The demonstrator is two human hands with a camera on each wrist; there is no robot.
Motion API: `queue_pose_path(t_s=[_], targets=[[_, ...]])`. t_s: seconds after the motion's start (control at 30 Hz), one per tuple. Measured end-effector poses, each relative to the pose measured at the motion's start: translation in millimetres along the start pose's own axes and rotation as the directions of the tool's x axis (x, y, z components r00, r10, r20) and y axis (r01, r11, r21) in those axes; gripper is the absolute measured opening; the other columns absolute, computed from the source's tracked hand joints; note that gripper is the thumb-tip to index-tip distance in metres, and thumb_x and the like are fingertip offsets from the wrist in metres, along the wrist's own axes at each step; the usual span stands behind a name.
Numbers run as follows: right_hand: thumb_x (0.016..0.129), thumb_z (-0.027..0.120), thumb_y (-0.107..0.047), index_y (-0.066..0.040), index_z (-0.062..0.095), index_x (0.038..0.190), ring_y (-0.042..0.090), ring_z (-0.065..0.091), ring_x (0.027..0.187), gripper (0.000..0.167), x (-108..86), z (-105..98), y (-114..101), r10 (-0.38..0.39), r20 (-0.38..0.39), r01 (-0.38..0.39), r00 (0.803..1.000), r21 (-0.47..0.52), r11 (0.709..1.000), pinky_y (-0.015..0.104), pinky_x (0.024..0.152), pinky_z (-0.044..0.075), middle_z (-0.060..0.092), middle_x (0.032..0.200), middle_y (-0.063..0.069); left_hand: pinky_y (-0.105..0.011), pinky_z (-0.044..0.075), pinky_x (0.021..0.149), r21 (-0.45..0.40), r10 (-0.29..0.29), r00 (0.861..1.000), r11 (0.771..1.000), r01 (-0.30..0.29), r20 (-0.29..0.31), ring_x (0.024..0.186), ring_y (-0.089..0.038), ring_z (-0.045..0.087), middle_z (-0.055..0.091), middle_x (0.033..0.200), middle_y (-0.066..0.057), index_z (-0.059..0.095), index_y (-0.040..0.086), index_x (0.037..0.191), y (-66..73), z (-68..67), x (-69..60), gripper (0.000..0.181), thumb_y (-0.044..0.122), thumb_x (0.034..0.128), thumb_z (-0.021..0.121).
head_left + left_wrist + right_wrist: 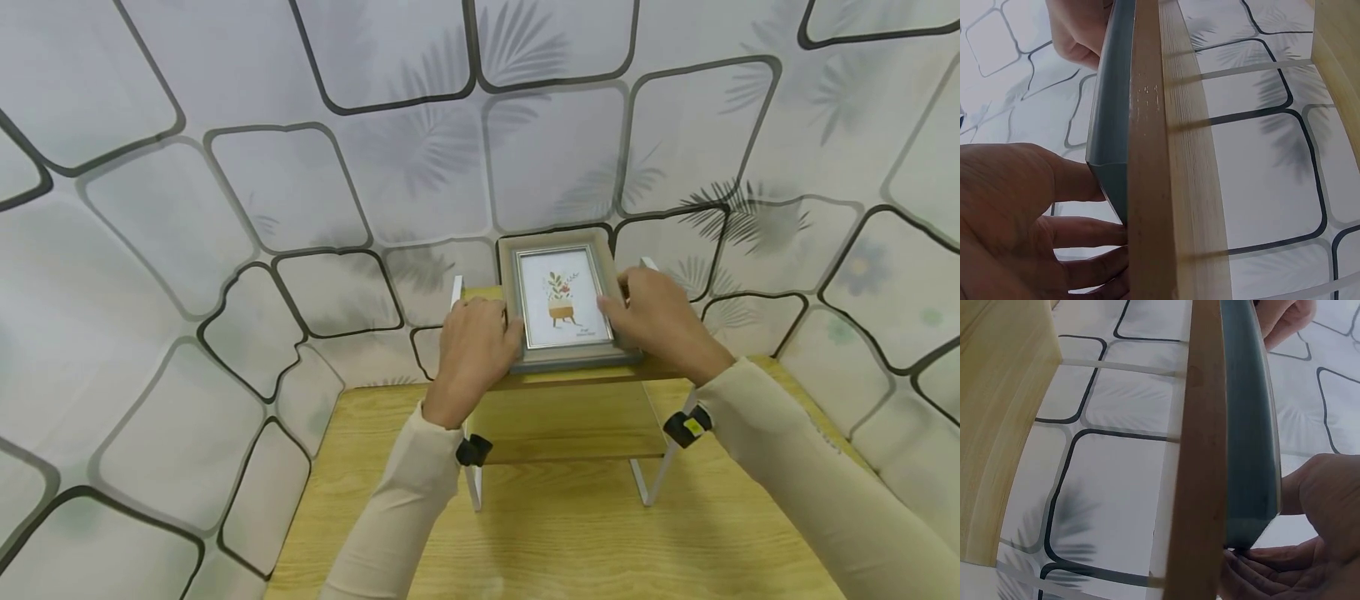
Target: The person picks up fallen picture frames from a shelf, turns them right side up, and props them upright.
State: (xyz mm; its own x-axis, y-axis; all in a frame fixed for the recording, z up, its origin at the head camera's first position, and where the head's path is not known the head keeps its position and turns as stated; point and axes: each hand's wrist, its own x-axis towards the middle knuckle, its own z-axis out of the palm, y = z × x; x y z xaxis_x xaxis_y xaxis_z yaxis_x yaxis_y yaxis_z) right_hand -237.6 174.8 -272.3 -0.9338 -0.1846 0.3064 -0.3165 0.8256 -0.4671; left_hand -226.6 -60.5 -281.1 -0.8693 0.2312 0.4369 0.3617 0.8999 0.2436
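Note:
A picture frame with a plant print lies face up on the upper board of a small two-tier wooden shelf. My left hand grips the frame's left side, thumb on its edge. From the other side, my right hand holds the frame with its thumb on the border. In the left wrist view, the fingers reach to the frame's lower corner beside the board edge. The right wrist view shows the frame's blue-grey side resting against the board, fingertips at its corner.
The shelf's lower board sits beneath, and white metal legs stand on a wood-grain table. Patterned cloth walls close in behind and at both sides. A black band with a yellow mark is on the right wrist.

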Motion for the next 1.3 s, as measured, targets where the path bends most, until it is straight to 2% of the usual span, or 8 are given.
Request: queue_pose_path(t_s=[0.13, 0.53, 0.73, 0.8, 0.87, 0.93, 1.03, 1.3], targets=[[0.102, 0.061, -0.022, 0.015, 0.06, 0.118, 0.043, 0.063, 0.092, 0.04, -0.7, -0.1, -1.0, 0.011, -0.055, -0.01, 0.998, 0.016, 1.0, 0.054, 0.076, 0.052, 0.064, 0.105, 0.031, -0.03, 0.033, 0.053, -0.023, -0.008, 1.0, 1.0, 0.007, -0.024, 0.06, -0.019, 0.039, 0.033, 0.061, 0.0, 0.039, 0.013, 0.058, 1.3, 0.1, 1.2, 0.047, 0.022, 0.097, 0.065], [0.099, 0.065, -0.02, 0.015, 0.059, 0.119, 0.041, 0.067, 0.087, 0.04, -2.8, 0.5, -1.4, 0.013, -0.209, 0.001, 0.978, 0.068, 0.998, 0.055, 0.075, 0.054, 0.066, 0.108, 0.031, -0.027, 0.024, 0.053, -0.154, -0.015, 0.999, 0.988, 0.007, -0.05, 0.057, -0.014, 0.026, 0.025, 0.063, 0.003, 0.04, 0.012, 0.066, 5.3, -1.5, 1.2, 0.045, 0.025, 0.0984, 0.069], [0.099, 0.065, -0.018, 0.015, 0.056, 0.122, 0.044, 0.066, 0.092, 0.041, -3.4, -0.5, -2.1, 0.027, -0.253, 0.002, 0.967, 0.112, 0.994, 0.056, 0.078, 0.053, 0.065, 0.111, 0.032, -0.031, 0.037, 0.057, -0.21, -0.038, 0.999, 0.977, 0.037, -0.004, 0.064, -0.019, 0.047, 0.048, 0.07, -0.003, 0.051, 0.008, 0.076, 6.7, -5.1, 0.4, 0.031, 0.021, 0.0998, 0.067], [0.099, 0.065, -0.017, 0.015, 0.056, 0.122, 0.044, 0.066, 0.093, 0.04, -3.8, -0.4, -1.7, 0.026, -0.272, 0.009, 0.962, 0.124, 0.992, 0.056, 0.078, 0.053, 0.065, 0.111, 0.032, -0.034, 0.046, 0.062, -0.239, -0.044, 0.999, 0.97, 0.044, 0.007, 0.074, -0.022, 0.059, 0.059, 0.078, -0.007, 0.055, 0.006, 0.081, 7.6, -6.5, 0.1, 0.026, 0.02, 0.0994, 0.067], [0.098, 0.065, -0.016, 0.014, 0.055, 0.121, 0.044, 0.066, 0.093, 0.039, -3.7, 0.1, -1.3, 0.019, -0.292, 0.021, 0.956, 0.135, 0.991, 0.056, 0.077, 0.053, 0.065, 0.11, 0.032, -0.039, 0.055, 0.073, -0.269, -0.047, 0.999, 0.962, 0.046, 0.004, 0.088, -0.026, 0.067, 0.07, 0.097, -0.012, 0.066, 0.001, 0.096, 8.3, -7.7, 0.0, 0.017, 0.018, 0.0987, 0.068], [0.098, 0.065, -0.014, 0.014, 0.055, 0.12, 0.044, 0.066, 0.093, 0.037, -3.8, 0.7, -0.8, 0.011, -0.311, 0.035, 0.95, 0.142, 0.989, 0.056, 0.077, 0.053, 0.065, 0.109, 0.031, -0.043, 0.058, 0.082, -0.299, -0.049, 0.999, 0.953, 0.045, -0.004, 0.099, -0.028, 0.07, 0.071, 0.113, -0.016, 0.068, -0.002, 0.117, 8.9, -8.4, -0.1, 0.026, 0.016, 0.0977, 0.069], [0.097, 0.066, -0.013, 0.014, 0.055, 0.119, 0.045, 0.066, 0.094, 0.036, -3.6, 1.4, -0.3, 0.005, -0.33, 0.049, 0.944, 0.155, 0.987, 0.056, 0.077, 0.053, 0.065, 0.108, 0.031, -0.045, 0.057, 0.088, -0.328, -0.057, 0.998, 0.944, 0.046, -0.022, 0.103, -0.028, 0.071, 0.066, 0.129, -0.019, 0.058, -0.004, 0.138, 9.1, -8.0, 0.2, 0.047, 0.015, 0.0969, 0.071], [0.097, 0.067, -0.014, 0.012, 0.056, 0.118, 0.045, 0.063, 0.1, 0.036, -4.9, 1.1, 1.5, 0.016, -0.36, 0.057, 0.933, 0.192, 0.98, 0.055, 0.079, 0.052, 0.063, 0.111, 0.03, -0.042, 0.059, 0.08, -0.388, -0.117, 0.991, 0.918, 0.084, -0.063, 0.092, -0.024, 0.074, 0.071, 0.122, -0.015, 0.06, -0.001, 0.138, 11.6, -7.7, 1.3, 0.05, 0.013, 0.0926, 0.076]])
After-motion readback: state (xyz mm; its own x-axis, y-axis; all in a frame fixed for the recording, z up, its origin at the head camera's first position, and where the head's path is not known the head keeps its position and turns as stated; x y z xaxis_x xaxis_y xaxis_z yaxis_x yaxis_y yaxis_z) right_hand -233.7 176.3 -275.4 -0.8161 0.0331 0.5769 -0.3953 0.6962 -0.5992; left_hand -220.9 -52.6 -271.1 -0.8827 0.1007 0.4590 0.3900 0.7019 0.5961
